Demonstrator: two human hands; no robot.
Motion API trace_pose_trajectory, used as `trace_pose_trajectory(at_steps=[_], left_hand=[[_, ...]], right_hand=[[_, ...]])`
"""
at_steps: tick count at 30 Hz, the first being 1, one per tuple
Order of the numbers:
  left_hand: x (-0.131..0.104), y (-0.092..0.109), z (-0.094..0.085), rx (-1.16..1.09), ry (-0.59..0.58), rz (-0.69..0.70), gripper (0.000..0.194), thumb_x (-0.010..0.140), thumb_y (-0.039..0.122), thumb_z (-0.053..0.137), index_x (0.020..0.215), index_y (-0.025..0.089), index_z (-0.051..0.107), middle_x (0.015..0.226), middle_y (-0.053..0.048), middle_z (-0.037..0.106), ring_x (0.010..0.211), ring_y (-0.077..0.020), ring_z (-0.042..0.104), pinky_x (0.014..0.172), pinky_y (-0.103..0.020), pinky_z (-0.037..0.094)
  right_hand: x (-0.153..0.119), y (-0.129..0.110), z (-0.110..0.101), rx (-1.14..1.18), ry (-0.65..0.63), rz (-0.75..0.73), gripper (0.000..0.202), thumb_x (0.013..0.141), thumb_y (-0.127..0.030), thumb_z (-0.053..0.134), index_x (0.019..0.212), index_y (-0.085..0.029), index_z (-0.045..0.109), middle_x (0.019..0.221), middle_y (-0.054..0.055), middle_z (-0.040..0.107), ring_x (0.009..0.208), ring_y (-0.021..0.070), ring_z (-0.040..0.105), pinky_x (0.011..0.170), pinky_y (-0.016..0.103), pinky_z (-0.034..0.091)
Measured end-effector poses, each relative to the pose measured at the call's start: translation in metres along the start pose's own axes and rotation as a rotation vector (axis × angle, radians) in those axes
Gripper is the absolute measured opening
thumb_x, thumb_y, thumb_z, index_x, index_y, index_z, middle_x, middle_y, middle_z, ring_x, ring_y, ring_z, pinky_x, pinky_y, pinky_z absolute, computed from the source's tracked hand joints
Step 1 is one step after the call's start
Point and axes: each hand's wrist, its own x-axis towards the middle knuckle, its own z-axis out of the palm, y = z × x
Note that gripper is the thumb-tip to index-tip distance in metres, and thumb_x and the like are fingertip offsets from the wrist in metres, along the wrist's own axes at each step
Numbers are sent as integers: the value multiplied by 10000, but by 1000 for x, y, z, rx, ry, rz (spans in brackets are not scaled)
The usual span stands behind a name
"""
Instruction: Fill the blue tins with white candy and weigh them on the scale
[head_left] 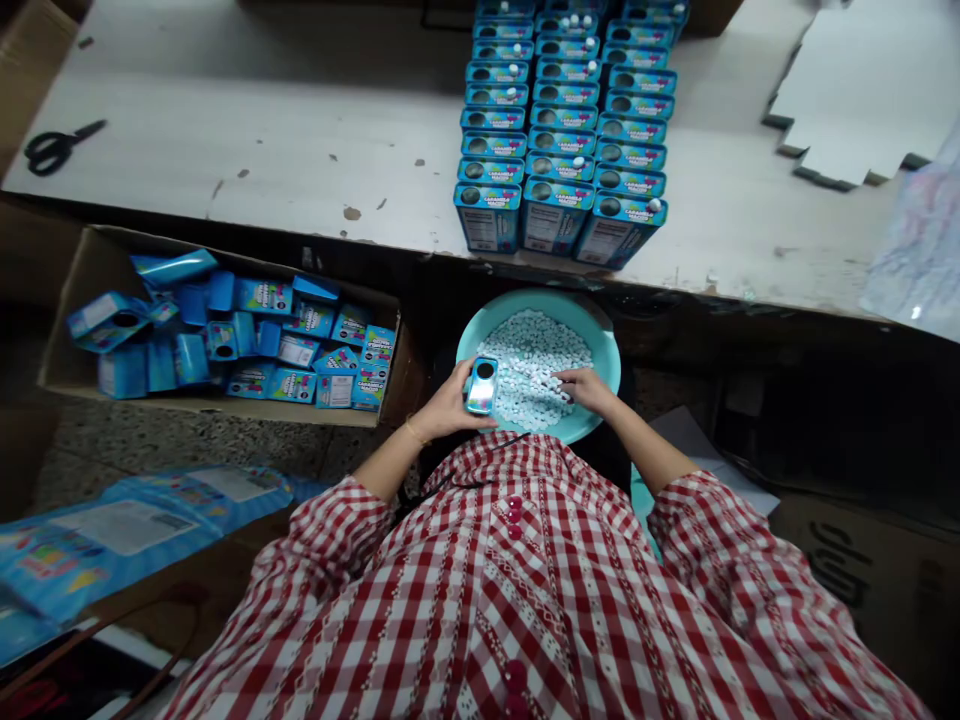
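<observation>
My left hand [447, 402] is closed around a small blue candy box [481, 386], held over the left rim of a turquoise bowl [609, 350]. A dark round opening shows at the top of the box. Many small white candies [532, 335] fill the bowl, which rests at my lap. Inside the bowl at the right, my right hand [589, 390] has its fingers drawn together on some of the white candies. Its fingertips are partly hidden among them.
Three rows of upright blue boxes [559, 195] stand on the white table [300, 200], some with candies on top. A cardboard carton [225, 408] of blue boxes is at the left. Scissors [56, 150] and stacked white card sheets [870, 90] lie on the table.
</observation>
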Motion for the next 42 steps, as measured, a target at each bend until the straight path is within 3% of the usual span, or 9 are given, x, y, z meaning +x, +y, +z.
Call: trace_pose_trajectory(at_steps=[4,9,13,17,21,24,28,36,42], left_hand=[[35,-24,25,193,197,47,1034,468,366,843,1338,146,330,1320,-164,442,1250,-316,425,1076,-435,319],[58,-35,46,361,219,122,1009,459,324,853,1315,165,341,1295,-159,457,1247,-339,410,1083,-482,291],[61,-33,61,453,205,193,979,496,320,836,1324,154,340,1314,-171,441,1263,-343,385,1099,-497,263],[61,-34,72,481,245,166,983,490,294,844,1326,143,350,1321,-179,440,1274,-350,367,1088,-510,281],[61,-37,72,471,244,161,994,484,314,849,1329,155,350,1335,-175,432,1285,-348,356,1083,-512,290],[59,-40,64,441,268,149,1002,484,370,846,1325,145,349,1321,-183,442,1269,-348,381,1093,-495,284],[51,-47,50,409,381,155,986,538,477,802,1330,137,322,1313,-187,447,1255,-332,405,1096,-461,290],[50,-70,46,461,479,226,1071,509,704,693,1320,134,288,1264,-184,483,1211,-322,474,1049,-445,369],[50,-73,43,420,501,197,1087,493,720,686,1316,140,277,1268,-185,476,1211,-324,476,1039,-453,378]], right_hand=[[-20,-17,-35,60,50,4,415,708,-161,496,1071,-100,688,706,12,675,502,86,527,471,185,457],[-40,-61,-63,-211,55,-175,392,741,-169,492,1074,-146,696,863,33,711,730,155,626,678,251,503],[-41,-108,-59,-681,50,-142,367,752,-85,472,1003,-194,716,956,56,703,986,239,619,888,377,448],[-41,-150,-39,-900,19,-46,255,781,-70,507,936,-116,704,926,149,674,996,302,620,884,450,431],[-54,-171,-33,-1029,9,-128,285,848,-86,416,920,-85,691,909,174,664,954,290,630,833,412,457],[-63,-155,-48,-1061,23,-129,332,857,-96,376,976,-118,686,951,154,659,911,264,638,800,381,469],[-46,-99,-56,-978,93,-47,412,879,-150,364,1213,-221,595,1126,105,622,963,225,615,812,322,464],[5,-26,42,-985,-208,-87,468,892,-100,305,1309,-176,502,1216,145,572,1105,232,525,832,302,455],[12,-8,37,-844,-345,-111,389,848,-120,462,1170,-245,640,1163,46,647,1065,194,583,858,251,449]])
